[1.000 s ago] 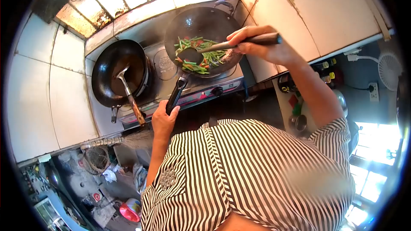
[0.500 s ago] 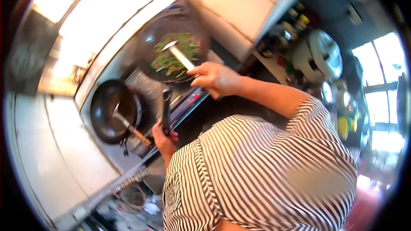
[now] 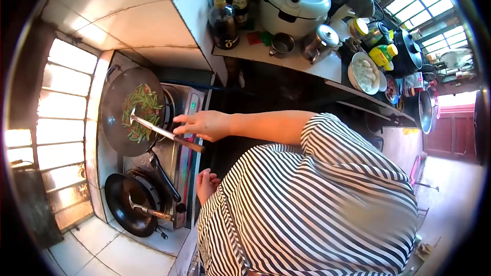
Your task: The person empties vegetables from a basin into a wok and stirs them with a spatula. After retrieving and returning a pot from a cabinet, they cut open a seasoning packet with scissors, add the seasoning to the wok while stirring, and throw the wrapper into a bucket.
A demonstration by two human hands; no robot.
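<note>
A wok spatula [image 3: 162,132] leans across the rim of the large wok [image 3: 113,122], its metal end among cut green vegetables [image 3: 143,103] with red bits. Its dark handle sticks out towards me. My right hand [image 3: 203,124] is just beside and above that handle, fingers stretched out and holding nothing. Close to my body, my left hand [image 3: 206,183] is curled, with nothing visible in it. Between it and the stove, the wok's black handle [image 3: 166,180] points my way.
A second, smaller wok [image 3: 120,209] holds another spatula [image 3: 148,210]. Both woks are on the stove [image 3: 184,158]. On the counter stand dark sauce bottles [image 3: 223,23], a large rice cooker [image 3: 294,0], a metal cup [image 3: 281,45], a lidded metal pot [image 3: 321,43] and a white bowl [image 3: 363,74].
My right hand has let go of the spatula, which now rests in the wok. My left hand has released the wok's black handle and drawn back. The view has turned right.
</note>
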